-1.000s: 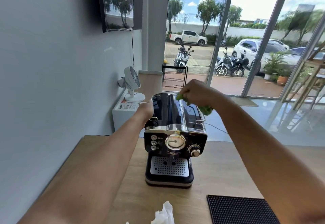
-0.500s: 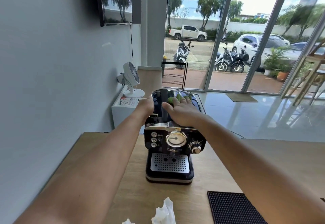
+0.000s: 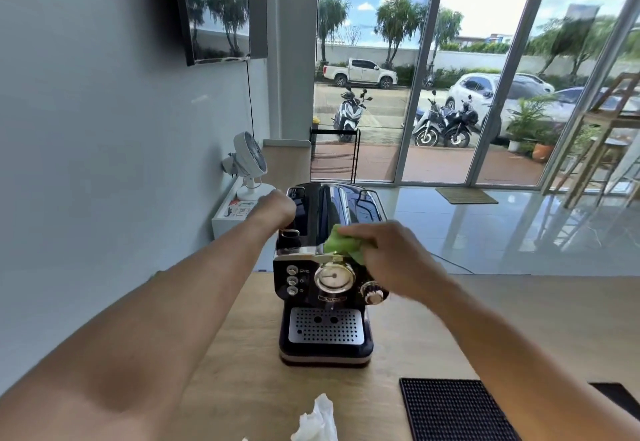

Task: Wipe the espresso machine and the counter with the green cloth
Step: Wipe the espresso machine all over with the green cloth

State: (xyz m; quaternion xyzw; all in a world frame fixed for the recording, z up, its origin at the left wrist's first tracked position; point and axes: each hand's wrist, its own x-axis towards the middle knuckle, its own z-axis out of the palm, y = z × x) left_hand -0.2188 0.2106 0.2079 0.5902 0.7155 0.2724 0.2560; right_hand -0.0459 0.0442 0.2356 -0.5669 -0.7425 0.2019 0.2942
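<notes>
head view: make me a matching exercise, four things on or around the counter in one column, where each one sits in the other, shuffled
Things:
1. green cloth
2. white tissue
3. black rubber mat
4. left hand

Places:
A. near edge of the counter, right of the tissue
B. upper left side of the espresso machine
C. front edge of the machine's top, under the right hand
D. crumpled on the counter's near edge, in front of the machine

Pairs: 1-C, 2-D, 3-A, 4-B

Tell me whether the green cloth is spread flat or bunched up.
Bunched up. The green cloth sits as a crumpled wad under the right hand, pressed on the front top edge of the espresso machine.
</notes>
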